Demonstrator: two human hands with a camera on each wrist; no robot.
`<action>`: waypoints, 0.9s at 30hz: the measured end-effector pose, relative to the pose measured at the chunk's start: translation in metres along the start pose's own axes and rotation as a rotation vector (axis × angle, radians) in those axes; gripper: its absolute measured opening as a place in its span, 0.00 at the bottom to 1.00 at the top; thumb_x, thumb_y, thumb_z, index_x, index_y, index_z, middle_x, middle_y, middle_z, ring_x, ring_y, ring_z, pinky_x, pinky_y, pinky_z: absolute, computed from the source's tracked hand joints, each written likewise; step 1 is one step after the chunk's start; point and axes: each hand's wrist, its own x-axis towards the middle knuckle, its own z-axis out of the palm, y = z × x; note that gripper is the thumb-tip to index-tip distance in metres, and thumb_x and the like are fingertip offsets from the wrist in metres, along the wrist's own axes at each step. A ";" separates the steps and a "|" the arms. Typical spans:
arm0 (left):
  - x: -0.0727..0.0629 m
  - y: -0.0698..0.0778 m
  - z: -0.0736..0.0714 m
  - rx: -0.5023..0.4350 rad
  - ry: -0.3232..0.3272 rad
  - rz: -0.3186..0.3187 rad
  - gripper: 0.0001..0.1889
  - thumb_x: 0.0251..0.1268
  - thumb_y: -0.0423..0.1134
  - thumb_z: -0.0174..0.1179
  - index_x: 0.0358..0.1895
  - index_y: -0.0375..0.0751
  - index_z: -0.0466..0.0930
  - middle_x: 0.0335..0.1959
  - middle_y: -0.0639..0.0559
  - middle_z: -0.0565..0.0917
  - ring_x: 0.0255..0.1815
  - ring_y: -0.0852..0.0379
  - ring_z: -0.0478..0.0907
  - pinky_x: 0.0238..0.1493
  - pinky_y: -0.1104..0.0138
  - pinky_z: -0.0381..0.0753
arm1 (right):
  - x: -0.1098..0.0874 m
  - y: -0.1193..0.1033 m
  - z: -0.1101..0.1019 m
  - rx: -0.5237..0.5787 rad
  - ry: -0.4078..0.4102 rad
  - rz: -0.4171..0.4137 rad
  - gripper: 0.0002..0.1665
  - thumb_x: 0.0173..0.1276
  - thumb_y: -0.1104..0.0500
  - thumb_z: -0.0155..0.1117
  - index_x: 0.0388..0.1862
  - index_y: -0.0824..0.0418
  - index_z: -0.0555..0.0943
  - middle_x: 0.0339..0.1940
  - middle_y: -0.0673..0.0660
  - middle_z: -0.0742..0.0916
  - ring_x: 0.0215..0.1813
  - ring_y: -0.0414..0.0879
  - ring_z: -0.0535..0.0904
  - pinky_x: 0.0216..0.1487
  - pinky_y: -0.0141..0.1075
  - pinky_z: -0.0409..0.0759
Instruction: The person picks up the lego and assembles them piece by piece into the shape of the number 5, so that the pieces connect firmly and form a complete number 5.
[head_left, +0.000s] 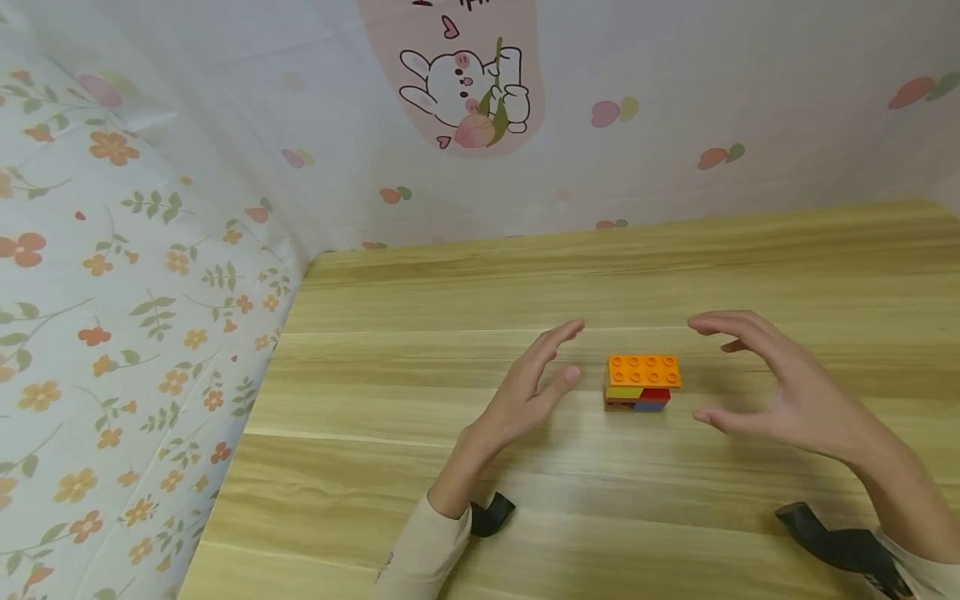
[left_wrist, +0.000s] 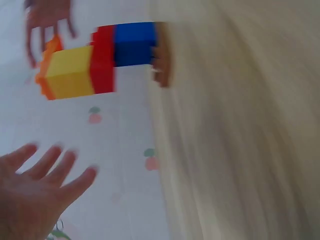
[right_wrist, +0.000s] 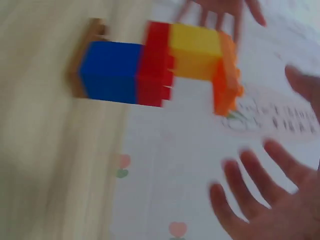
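Note:
A small stack of toy building bricks stands on the wooden table between my hands. From the top it has an orange brick (head_left: 643,371) with studs, a yellow brick (left_wrist: 71,72), a red brick (right_wrist: 154,62), a blue brick (right_wrist: 111,71) and a brown piece (left_wrist: 163,55) at the bottom. To the left of the stack is my left hand (head_left: 527,392), apart from it, fingers spread. On the other side my right hand (head_left: 783,387) hovers with thumb and fingers wide apart, touching nothing. Both wrist views are somewhat blurred.
The wooden table (head_left: 360,375) extends under both arms. A white cloth with a rabbit print (head_left: 472,92) hangs behind its far edge, and a flowered cloth (head_left: 150,333) covers the left side. Black straps (head_left: 491,515) are at the wrists.

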 end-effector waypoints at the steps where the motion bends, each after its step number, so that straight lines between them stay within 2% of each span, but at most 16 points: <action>1: -0.002 0.000 -0.002 0.080 0.009 0.043 0.32 0.71 0.50 0.49 0.72 0.43 0.51 0.70 0.49 0.58 0.69 0.56 0.55 0.65 0.59 0.59 | -0.003 -0.001 0.000 -0.042 0.027 -0.022 0.53 0.36 0.59 0.83 0.63 0.66 0.68 0.60 0.56 0.73 0.58 0.37 0.65 0.54 0.21 0.62; 3: -0.004 -0.002 -0.006 0.249 0.027 0.144 0.40 0.63 0.49 0.59 0.72 0.40 0.49 0.71 0.47 0.54 0.70 0.53 0.52 0.66 0.58 0.56 | -0.007 -0.003 0.003 -0.133 0.079 -0.084 0.53 0.44 0.44 0.77 0.64 0.70 0.66 0.61 0.61 0.72 0.61 0.42 0.64 0.59 0.23 0.58; 6: -0.006 -0.005 -0.011 0.491 0.046 0.305 0.51 0.50 0.50 0.69 0.72 0.39 0.46 0.72 0.42 0.51 0.72 0.48 0.49 0.67 0.53 0.53 | -0.012 -0.005 0.012 -0.252 0.140 -0.214 0.56 0.55 0.30 0.59 0.63 0.75 0.63 0.61 0.70 0.70 0.64 0.54 0.62 0.66 0.30 0.52; 8: -0.006 -0.009 -0.013 0.647 0.044 0.422 0.55 0.47 0.54 0.70 0.73 0.39 0.42 0.71 0.38 0.52 0.71 0.45 0.50 0.66 0.49 0.53 | -0.014 -0.006 0.020 -0.302 0.159 -0.319 0.53 0.60 0.32 0.54 0.62 0.78 0.61 0.60 0.75 0.68 0.64 0.62 0.61 0.68 0.37 0.50; 10: -0.005 -0.012 -0.013 0.767 0.023 0.527 0.57 0.49 0.57 0.68 0.74 0.40 0.38 0.70 0.37 0.54 0.71 0.44 0.50 0.66 0.46 0.52 | -0.017 -0.006 0.028 -0.334 0.148 -0.399 0.49 0.65 0.34 0.51 0.62 0.78 0.60 0.60 0.77 0.67 0.64 0.65 0.59 0.69 0.43 0.48; 12: -0.004 -0.016 -0.011 0.866 -0.004 0.621 0.57 0.52 0.59 0.64 0.74 0.40 0.34 0.70 0.37 0.55 0.70 0.44 0.52 0.65 0.44 0.51 | -0.022 -0.004 0.035 -0.372 0.123 -0.436 0.46 0.69 0.36 0.47 0.63 0.77 0.59 0.60 0.77 0.66 0.66 0.66 0.57 0.70 0.47 0.47; 14: -0.002 -0.020 -0.009 0.946 -0.044 0.673 0.55 0.56 0.60 0.60 0.74 0.39 0.33 0.70 0.39 0.57 0.70 0.45 0.53 0.64 0.43 0.51 | -0.027 0.000 0.040 -0.411 0.086 -0.439 0.44 0.71 0.37 0.43 0.65 0.75 0.58 0.62 0.75 0.66 0.68 0.66 0.55 0.69 0.51 0.45; 17: 0.002 -0.023 -0.003 1.019 -0.144 0.665 0.50 0.59 0.62 0.56 0.74 0.39 0.39 0.70 0.43 0.57 0.72 0.49 0.49 0.66 0.44 0.47 | -0.033 0.006 0.044 -0.471 0.009 -0.387 0.44 0.72 0.35 0.37 0.68 0.72 0.58 0.66 0.72 0.64 0.70 0.63 0.53 0.69 0.54 0.44; 21: 0.006 -0.022 0.006 1.077 -0.274 0.586 0.46 0.60 0.63 0.54 0.73 0.39 0.47 0.72 0.46 0.54 0.73 0.51 0.41 0.67 0.45 0.40 | -0.035 0.013 0.048 -0.518 -0.080 -0.321 0.46 0.71 0.33 0.31 0.71 0.69 0.55 0.70 0.67 0.60 0.71 0.62 0.50 0.68 0.55 0.43; 24: 0.009 -0.022 0.012 1.096 -0.311 0.537 0.45 0.59 0.63 0.55 0.72 0.39 0.51 0.73 0.46 0.52 0.74 0.51 0.39 0.68 0.46 0.38 | -0.035 0.018 0.049 -0.498 -0.088 -0.320 0.46 0.71 0.34 0.31 0.70 0.70 0.55 0.71 0.68 0.59 0.71 0.62 0.51 0.69 0.53 0.43; 27: 0.011 -0.024 0.016 1.068 -0.305 0.501 0.47 0.57 0.62 0.58 0.71 0.37 0.51 0.73 0.45 0.51 0.74 0.51 0.38 0.68 0.46 0.37 | -0.032 0.023 0.049 -0.427 -0.062 -0.342 0.45 0.72 0.37 0.35 0.68 0.75 0.56 0.69 0.71 0.60 0.70 0.62 0.53 0.70 0.49 0.44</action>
